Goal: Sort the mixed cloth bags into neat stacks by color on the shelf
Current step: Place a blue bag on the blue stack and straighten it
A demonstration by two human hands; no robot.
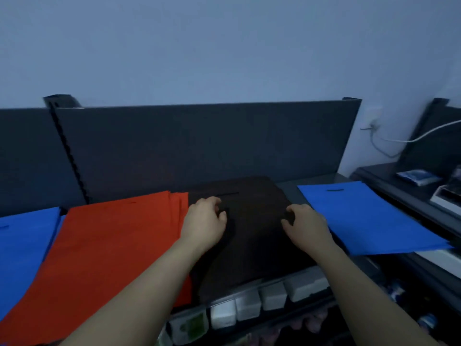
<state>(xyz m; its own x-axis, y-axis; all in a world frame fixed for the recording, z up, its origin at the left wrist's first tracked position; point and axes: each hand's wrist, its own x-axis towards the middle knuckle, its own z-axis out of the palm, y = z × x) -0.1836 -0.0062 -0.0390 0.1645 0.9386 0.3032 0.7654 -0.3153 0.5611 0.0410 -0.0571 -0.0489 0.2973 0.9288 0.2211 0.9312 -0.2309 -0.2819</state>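
Observation:
A stack of dark brown, near-black cloth bags point(257, 236) lies in the middle of the shelf. My left hand point(204, 223) rests on its left part with fingers curled, pinching the top bag's fabric. My right hand point(305, 227) grips the same bag at its right edge. To the left sits a stack of red bags point(109, 250), slightly fanned at the top corner. Blue bags point(22, 248) lie at the far left. Another blue stack point(366, 218) lies at the right, overhanging the shelf end.
The dark shelf back panel point(199, 146) rises behind the bags. Price-tag holders point(249, 303) line the shelf's front edge. A neighbouring dark shelf point(409, 186) at the right holds small packets, and a white cable point(399, 139) runs from a wall socket.

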